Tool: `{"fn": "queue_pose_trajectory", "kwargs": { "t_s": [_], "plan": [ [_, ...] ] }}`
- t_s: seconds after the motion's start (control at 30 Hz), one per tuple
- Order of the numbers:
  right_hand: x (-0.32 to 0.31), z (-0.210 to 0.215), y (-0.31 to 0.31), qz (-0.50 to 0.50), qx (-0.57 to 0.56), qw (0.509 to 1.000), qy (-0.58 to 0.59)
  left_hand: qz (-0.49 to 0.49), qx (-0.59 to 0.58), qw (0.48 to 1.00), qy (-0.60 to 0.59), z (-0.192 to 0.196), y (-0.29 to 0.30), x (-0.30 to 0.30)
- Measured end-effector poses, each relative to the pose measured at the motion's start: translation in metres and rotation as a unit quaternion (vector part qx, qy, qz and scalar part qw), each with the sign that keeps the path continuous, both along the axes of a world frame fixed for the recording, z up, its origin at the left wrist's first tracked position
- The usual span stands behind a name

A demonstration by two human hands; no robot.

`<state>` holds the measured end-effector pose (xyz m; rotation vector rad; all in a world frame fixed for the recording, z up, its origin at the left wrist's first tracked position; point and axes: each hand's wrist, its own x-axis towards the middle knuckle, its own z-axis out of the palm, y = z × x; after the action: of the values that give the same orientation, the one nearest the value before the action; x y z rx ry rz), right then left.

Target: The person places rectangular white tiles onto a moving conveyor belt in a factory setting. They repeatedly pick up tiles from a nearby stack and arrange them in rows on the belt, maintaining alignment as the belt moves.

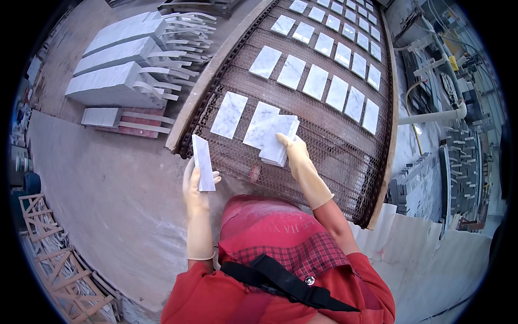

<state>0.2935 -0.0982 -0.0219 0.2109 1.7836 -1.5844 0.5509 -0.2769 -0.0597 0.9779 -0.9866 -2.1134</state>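
Both my hands wear pale rubber gloves. My left hand (194, 181) grips a white marble tile (203, 162), held up on edge just off the conveyor's near left corner. In my right hand (293, 149) is a small stack of marble tiles (278, 141), thumb on top and fingers hidden beneath. This stack overlaps a grey-veined marble tile (261, 120) lying on the mesh conveyor (324, 170). Left of that lies another single marble tile (229, 115). Farther up the belt, marble tiles (315, 81) lie flat in spaced rows.
Wooden rails (186, 120) edge the conveyor. Large bundles of white stone strips (116, 83) stand on the floor at left. Wooden crates (59, 259) sit at lower left. A pipe (431, 116), hoses and stacked dark slabs (426, 181) are at right.
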Motion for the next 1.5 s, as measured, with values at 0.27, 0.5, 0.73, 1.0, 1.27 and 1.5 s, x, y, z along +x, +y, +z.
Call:
{"fn": "queue_pose_trajectory", "kwargs": {
  "t_s": [0.27,0.5,0.73,1.0,1.27,1.5],
  "plan": [
    [-0.019,0.003,0.024,-0.041,0.006,0.999,0.004,-0.009,-0.006,1.000,-0.008,0.002,0.011,-0.001],
    [-0.033,-0.011,0.037,-0.010,0.056,0.998,0.037,0.000,-0.001,1.000,-0.028,-0.004,0.016,0.008],
    [-0.031,-0.021,0.043,-0.044,0.028,0.997,0.051,-0.025,0.002,1.000,-0.008,0.000,0.017,0.003],
    [-0.033,-0.008,0.079,-0.098,0.072,0.989,0.084,-0.038,-0.007,0.999,0.004,0.004,0.016,0.008],
    [-0.043,-0.038,0.119,-0.119,0.150,0.972,0.137,-0.052,-0.006,0.999,-0.006,-0.003,0.015,0.013],
    [-0.051,-0.082,0.137,-0.177,0.176,0.952,0.178,-0.085,-0.009,0.996,0.010,0.003,0.018,-0.009]
  ]
}}
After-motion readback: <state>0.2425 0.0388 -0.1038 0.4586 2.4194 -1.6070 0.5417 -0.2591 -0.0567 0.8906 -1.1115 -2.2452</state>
